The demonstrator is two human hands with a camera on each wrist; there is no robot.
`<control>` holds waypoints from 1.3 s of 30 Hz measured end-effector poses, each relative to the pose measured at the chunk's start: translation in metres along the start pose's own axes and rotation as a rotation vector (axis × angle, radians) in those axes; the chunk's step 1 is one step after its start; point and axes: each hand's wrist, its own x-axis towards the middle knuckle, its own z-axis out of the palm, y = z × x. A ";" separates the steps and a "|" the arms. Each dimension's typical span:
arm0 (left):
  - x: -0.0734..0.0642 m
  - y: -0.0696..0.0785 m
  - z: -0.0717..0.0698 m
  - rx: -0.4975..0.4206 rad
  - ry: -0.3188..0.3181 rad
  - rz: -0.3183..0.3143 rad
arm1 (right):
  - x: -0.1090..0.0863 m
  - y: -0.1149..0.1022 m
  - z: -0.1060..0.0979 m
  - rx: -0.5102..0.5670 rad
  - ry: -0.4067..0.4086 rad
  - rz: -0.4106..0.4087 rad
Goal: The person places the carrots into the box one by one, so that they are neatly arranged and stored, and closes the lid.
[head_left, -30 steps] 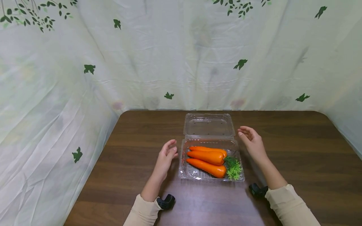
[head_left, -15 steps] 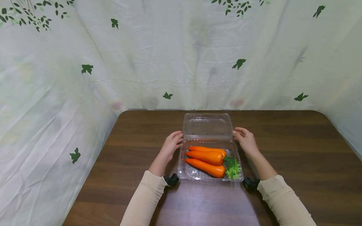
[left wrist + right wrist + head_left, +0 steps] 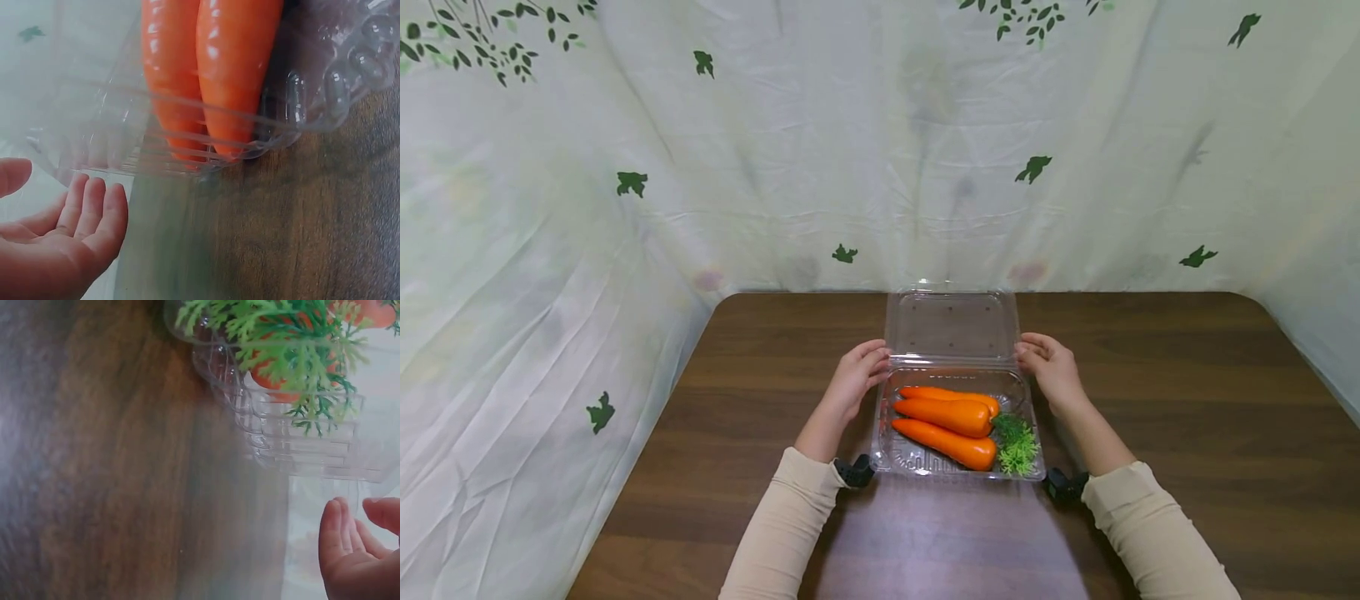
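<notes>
Wrist views disclose left hand, right hand straight-fingered, unclenched, at lid edges. Head view: clear box, 3 carrots, greens right.

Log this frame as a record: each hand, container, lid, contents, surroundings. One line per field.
left hand: left hand at the left edge of the lid, near the hinge; thumb apart from fingers
right hand: right hand at the lid's right edge, near the hinge; thumb apart from fingers
container: clear plastic tray on the table
lid: clear, open, hinged at the tray's far side
contents: three orange carrots, narrow ends to the left; green leaves at the right
backdrop: pale curtain with green prints
</notes>
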 end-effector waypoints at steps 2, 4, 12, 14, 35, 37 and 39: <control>0.000 0.000 0.000 -0.003 0.006 0.024 | 0.000 -0.001 0.001 0.032 0.022 -0.017; -0.001 0.000 0.000 -0.010 0.005 0.049 | 0.000 -0.002 0.001 0.063 0.043 -0.028; -0.004 0.003 -0.001 -0.035 -0.019 0.083 | -0.006 -0.009 -0.002 0.027 0.047 -0.067; -0.004 0.003 -0.001 -0.038 -0.016 0.096 | -0.008 -0.012 -0.003 0.022 0.038 -0.088; -0.012 0.006 -0.003 0.097 0.045 0.342 | -0.032 -0.019 -0.015 -0.043 0.010 -0.289; -0.016 0.005 -0.004 0.120 0.038 0.377 | -0.035 -0.019 -0.016 -0.054 -0.001 -0.308; -0.019 0.003 -0.005 0.144 0.031 0.404 | -0.039 -0.020 -0.017 -0.077 -0.007 -0.318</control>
